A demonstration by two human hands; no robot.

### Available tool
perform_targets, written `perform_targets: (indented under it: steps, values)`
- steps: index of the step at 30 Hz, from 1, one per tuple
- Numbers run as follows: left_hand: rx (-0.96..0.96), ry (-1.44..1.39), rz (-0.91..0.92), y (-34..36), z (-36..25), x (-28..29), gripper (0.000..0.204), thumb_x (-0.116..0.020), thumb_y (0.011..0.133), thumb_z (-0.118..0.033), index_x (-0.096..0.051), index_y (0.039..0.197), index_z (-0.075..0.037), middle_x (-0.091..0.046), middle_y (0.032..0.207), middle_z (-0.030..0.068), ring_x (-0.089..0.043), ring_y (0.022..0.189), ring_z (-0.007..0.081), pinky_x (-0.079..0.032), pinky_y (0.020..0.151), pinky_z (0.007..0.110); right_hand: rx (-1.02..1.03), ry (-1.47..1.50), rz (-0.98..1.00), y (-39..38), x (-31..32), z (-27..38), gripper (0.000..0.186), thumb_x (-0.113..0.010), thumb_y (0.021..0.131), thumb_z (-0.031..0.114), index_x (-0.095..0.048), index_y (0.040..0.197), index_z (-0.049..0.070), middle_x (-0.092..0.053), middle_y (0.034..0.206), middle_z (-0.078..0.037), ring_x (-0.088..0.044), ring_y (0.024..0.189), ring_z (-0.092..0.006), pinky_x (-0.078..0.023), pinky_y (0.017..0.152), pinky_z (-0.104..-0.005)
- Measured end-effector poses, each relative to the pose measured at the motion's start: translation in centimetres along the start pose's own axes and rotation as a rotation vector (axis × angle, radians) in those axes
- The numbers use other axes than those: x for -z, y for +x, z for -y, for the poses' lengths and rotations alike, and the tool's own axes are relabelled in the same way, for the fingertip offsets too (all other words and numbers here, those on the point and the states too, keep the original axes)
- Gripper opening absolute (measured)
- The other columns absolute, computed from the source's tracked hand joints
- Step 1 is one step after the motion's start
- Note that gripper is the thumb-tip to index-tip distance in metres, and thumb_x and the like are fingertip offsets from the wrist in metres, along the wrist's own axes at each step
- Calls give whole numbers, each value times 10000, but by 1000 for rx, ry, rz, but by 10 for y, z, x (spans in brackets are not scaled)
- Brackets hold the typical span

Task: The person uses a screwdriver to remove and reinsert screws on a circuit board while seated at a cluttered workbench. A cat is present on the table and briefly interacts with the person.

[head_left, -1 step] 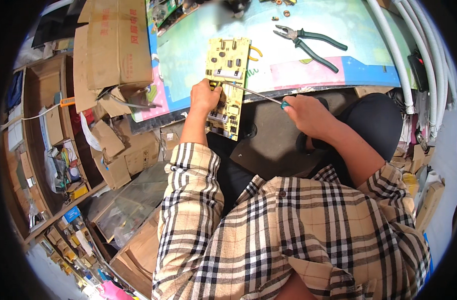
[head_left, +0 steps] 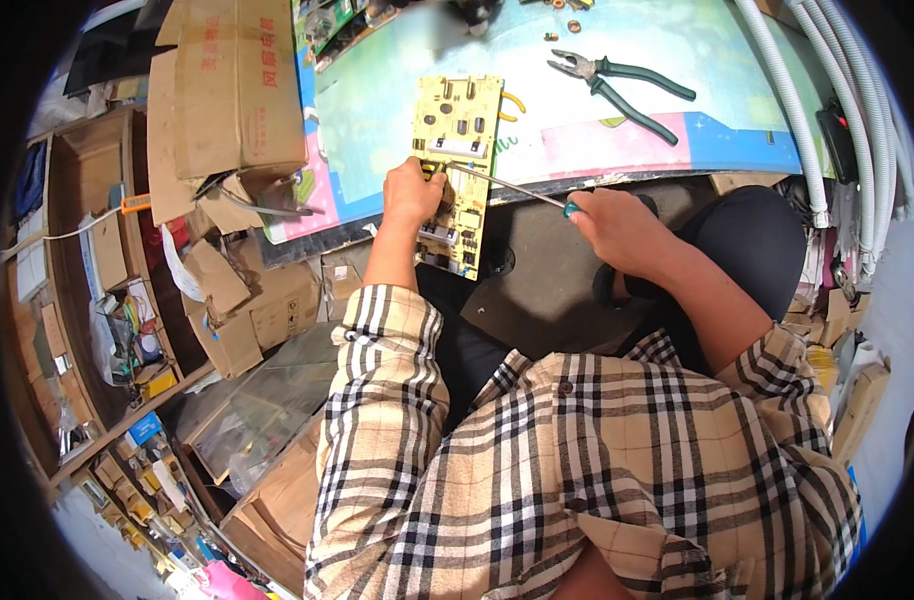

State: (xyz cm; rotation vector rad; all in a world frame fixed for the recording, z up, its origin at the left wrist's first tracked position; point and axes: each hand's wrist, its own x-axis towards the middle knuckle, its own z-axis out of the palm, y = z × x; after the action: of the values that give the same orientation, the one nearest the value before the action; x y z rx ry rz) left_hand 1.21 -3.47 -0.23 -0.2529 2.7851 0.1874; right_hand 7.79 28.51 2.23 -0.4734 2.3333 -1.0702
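Observation:
A long pale yellow circuit board (head_left: pixel 472 203) with black parts and white blocks lies partly on the table and juts over its near edge. My left hand (head_left: pixel 414 192) is closed on its left side near the middle; the fingertips are partly hidden among the parts. My right hand (head_left: pixel 617 228) is wrapped around the green handle of a screwdriver (head_left: pixel 518 187). Its thin metal shaft points left, and the tip reaches the board beside my left fingers. Beyond the board, dark green-handled pliers (head_left: pixel 627 90) lie spread on the table.
A yellow-handled tool (head_left: pixel 514 103) pokes out at the board's right edge. Small copper-coloured rings (head_left: pixel 573 27) lie on the table's (head_left: pixel 377 110) far side. A cardboard box (head_left: pixel 232 90) stands at the left, wooden shelves (head_left: pixel 87 180) behind it. White corrugated hoses (head_left: pixel 777 90) hang at the right.

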Motion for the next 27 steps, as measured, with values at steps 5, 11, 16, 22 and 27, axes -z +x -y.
perform_targets:
  steps: [5,11,16,22,27]
  values:
    - [107,39,-27,-6,-14,-11,449,-741,792,-321,-621,1039,34,-683,962,266,-663,938,407,-523,851,439,62,-30,-72,7,-6,-8,235,-546,946,201,-604,1041,-6,-621,898,-235,-593,908,-422,-466,796,-481]
    - [66,14,-176,-16,-19,-18,732,-862,674,-378,-532,1184,32,-656,1065,237,-641,1015,361,-498,917,426,128,-79,-151,26,-22,-38,253,-573,941,235,-606,1011,-5,-624,922,-218,-601,904,-409,-480,794,-476]
    - [209,-191,4,-14,-21,-6,819,-901,624,-361,-471,1201,31,-616,1148,218,-601,1090,365,-490,937,436,77,-26,-197,25,-47,-52,283,-622,916,277,-564,902,1,-604,865,-229,-588,860,-433,-471,733,-485]
    - [316,-165,-63,-29,-32,-5,562,-778,782,-322,-526,1101,66,-667,1042,269,-646,989,423,-504,877,475,-11,101,-84,29,-50,-48,392,-639,905,377,-522,862,6,-598,750,-245,-590,783,-459,-470,670,-504]
    - [355,-156,-68,-34,-34,-6,386,-670,883,-265,-543,1080,42,-663,1020,292,-631,999,451,-489,898,489,46,-2,-116,31,-46,-42,383,-619,913,379,-532,863,9,-607,764,-244,-597,791,-452,-477,678,-507]
